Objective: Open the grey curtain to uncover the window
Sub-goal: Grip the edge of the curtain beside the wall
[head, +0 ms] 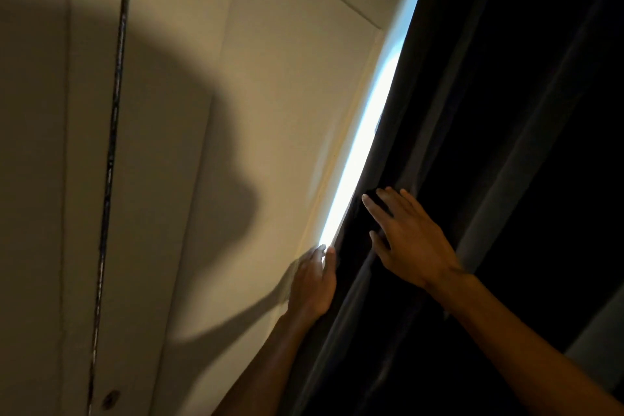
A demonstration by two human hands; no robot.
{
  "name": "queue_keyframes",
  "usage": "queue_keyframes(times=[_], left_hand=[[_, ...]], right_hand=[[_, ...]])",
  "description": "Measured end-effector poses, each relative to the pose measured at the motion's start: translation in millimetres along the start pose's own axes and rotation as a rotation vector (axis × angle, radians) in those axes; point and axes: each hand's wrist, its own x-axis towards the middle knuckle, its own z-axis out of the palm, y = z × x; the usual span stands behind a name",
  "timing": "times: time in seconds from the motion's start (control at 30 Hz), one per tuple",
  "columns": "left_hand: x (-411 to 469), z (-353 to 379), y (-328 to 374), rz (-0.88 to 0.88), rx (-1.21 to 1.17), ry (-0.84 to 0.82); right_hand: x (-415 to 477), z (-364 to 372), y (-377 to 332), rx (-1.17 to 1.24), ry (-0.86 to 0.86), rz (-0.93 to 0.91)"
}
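The grey curtain (439, 152) hangs on the right and hides almost all of the window (358, 162); only a thin bright strip shows along its left edge. Your left hand (312, 284) sits at that edge, fingers close together, maybe tucked behind the cloth to get hold of it. Your right hand (410, 240) lies flat on the folds, fingers spread apart, gripping nothing. To the left is the pale wall (202, 111).

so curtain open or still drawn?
Nearly all drawn. The grey curtain covers the window apart from a thin bright strip at its left edge.
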Motion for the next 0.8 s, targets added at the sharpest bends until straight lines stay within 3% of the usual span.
queue_keyframes(times=[0.27, 0.37, 0.47, 0.8], left_hand=[[13.1, 28.7, -6.6, 0.042, -0.05, -0.089], [16.1, 32.9, -12.9, 0.056, -0.045, -0.065], [11.1, 31.0, -14.0, 0.069, -0.088, -0.055], [-8.2, 34.3, -27.0, 0.072, -0.136, 0.059]], right_hand=[[15.8, 2.1, 6.6, -0.034, 0.084, -0.039], [33.1, -2.1, 12.4, -0.184, 0.135, -0.173], [48.0, -6.4, 15.5, -0.339, 0.081, -0.291], [74.5, -22.0, 21.4, -0.449, -0.104, -0.329]])
